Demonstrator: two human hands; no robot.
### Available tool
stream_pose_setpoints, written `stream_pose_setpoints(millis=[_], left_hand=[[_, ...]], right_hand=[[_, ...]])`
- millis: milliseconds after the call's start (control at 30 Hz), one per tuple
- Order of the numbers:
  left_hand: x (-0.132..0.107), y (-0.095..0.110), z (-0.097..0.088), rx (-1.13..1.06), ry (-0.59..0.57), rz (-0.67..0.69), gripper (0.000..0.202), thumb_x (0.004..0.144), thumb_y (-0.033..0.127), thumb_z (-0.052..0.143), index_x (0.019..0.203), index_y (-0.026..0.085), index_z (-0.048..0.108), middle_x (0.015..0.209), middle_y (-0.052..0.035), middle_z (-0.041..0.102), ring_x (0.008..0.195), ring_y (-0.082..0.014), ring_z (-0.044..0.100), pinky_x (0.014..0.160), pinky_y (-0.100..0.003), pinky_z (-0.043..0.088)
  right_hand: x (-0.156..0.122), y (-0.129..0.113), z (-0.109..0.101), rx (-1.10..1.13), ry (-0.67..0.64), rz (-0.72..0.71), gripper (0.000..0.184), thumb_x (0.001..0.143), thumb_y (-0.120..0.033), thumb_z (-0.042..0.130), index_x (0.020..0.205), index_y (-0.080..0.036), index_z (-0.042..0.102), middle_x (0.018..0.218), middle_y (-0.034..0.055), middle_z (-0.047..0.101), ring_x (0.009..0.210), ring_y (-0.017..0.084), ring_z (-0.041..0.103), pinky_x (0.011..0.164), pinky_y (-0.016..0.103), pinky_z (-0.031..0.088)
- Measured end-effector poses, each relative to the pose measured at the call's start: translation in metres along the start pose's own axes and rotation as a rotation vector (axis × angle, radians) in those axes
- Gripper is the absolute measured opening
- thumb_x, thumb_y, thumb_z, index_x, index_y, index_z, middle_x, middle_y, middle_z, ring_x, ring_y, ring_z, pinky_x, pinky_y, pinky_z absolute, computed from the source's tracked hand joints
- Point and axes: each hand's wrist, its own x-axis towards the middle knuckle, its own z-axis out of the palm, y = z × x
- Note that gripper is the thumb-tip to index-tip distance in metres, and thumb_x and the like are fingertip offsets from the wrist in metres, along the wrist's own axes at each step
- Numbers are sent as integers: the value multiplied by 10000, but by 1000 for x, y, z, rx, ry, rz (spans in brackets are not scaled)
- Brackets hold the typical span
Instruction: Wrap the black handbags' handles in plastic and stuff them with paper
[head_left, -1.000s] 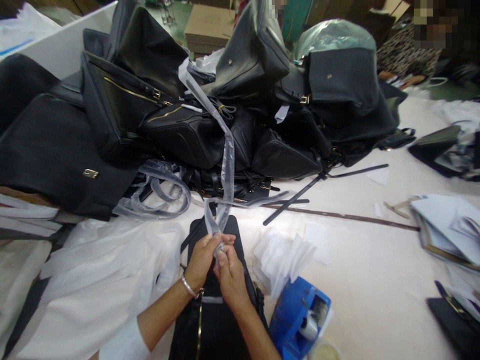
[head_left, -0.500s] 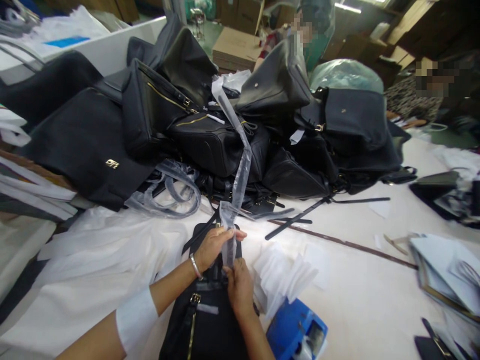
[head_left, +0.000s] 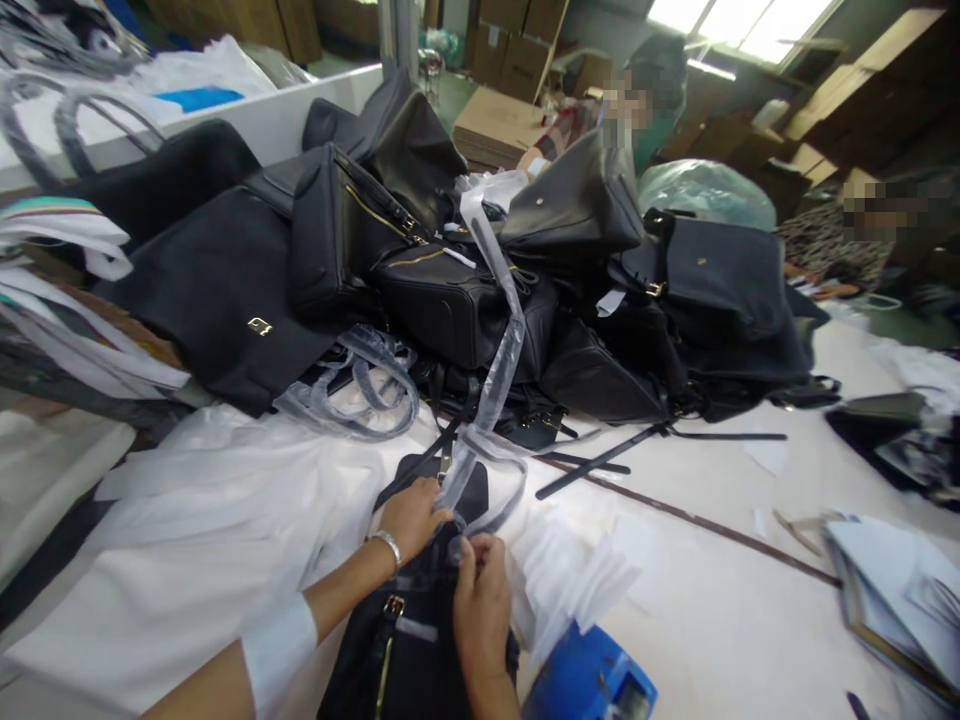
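Note:
A black backpack [head_left: 427, 655] with a gold zip and a small buckle lies on the table in front of me. A long strap wrapped in clear plastic [head_left: 504, 365] runs from the bag's top across the pile behind it. My left hand [head_left: 414, 518], wearing a silver bracelet, is closed on this strap near the bag's top. Just below and to the right, my right hand [head_left: 482, 595] pinches the strap's lower part, fingertips together. A loop of the strap bends out to the right above it. The strap's near end is hidden by my fingers.
Several black bags [head_left: 442, 300] are heaped behind. White wrapping sheets [head_left: 225, 540] lie at left, white paper slips [head_left: 574, 570] and a blue tape dispenser [head_left: 592, 675] at right. A folder [head_left: 900, 590] is farther right. Two other people are beyond the table.
My left hand has slid down the strap, closer to the bag. The strap now bends into a loop to the right of my hands. The view has shifted slightly.

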Motion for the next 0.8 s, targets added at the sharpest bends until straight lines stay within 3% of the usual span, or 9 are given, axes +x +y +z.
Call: stream_pose_setpoints(millis=[67,200,267,367,433,500,567,667,800], left_hand=[[1,1,7,3,-4,26,133,665,184,681,750,221,585,846,-34,587,824,-232,563,782,-314,363],[-8,9,5,-42,-22,81,46,733,178,591,742,221,578,851,-13,573,836,-202,547,786,-295,373],[-19,8,0,-97,-46,86,14,762,213,570,756,217,581,837,-7,586,828,-197,549,774,-293,389],[-34,1,-11,-189,-99,51,69,770,270,590,754,203,580,761,1,614,757,-192,571,729,-297,421],[-38,-1,-22,-302,-128,-8,139,767,305,619,844,192,598,841,-27,664,779,-195,616,744,-308,449],[-34,1,-34,-543,-143,-141,274,788,361,623,1002,192,597,1043,-82,674,890,-211,650,813,-330,465],[-25,8,-43,-807,-215,-313,367,820,455,586,1063,179,595,1124,-126,661,946,-229,657,845,-352,474],[-7,24,-47,-1003,-372,-443,424,820,516,572,931,113,641,908,-156,711,822,-249,682,782,-376,508],[6,38,-32,-1100,-240,-384,295,813,396,631,872,107,630,700,-59,659,644,-164,650,722,-319,520]], right_hand=[[4,-7,9,69,-82,-1,292,911,-463,428,963,-204,552,816,67,664,716,217,637,655,314,466],[30,-9,27,278,-166,228,462,900,-502,408,1151,-129,514,642,12,618,503,170,576,460,258,436],[40,-11,32,360,-243,222,428,884,-510,428,1071,-152,567,669,-1,614,548,152,572,469,232,428],[42,-18,32,353,-297,81,338,873,-478,460,764,-186,588,685,-28,581,645,135,534,569,218,415],[37,-24,30,325,-249,50,335,885,-452,449,703,-191,552,659,-39,546,646,131,499,599,221,393],[31,-31,28,332,-223,40,318,907,-431,420,733,-196,546,673,-38,544,655,134,494,617,226,387],[25,-37,29,367,-293,-19,312,922,-414,402,747,-198,543,713,-26,561,691,139,512,655,232,398],[15,-44,35,449,-446,-69,314,933,-418,386,776,-197,544,739,-12,568,694,142,528,644,234,417],[1,-42,43,461,-416,64,350,960,-455,311,855,-204,531,595,-45,470,515,131,466,485,225,371]])
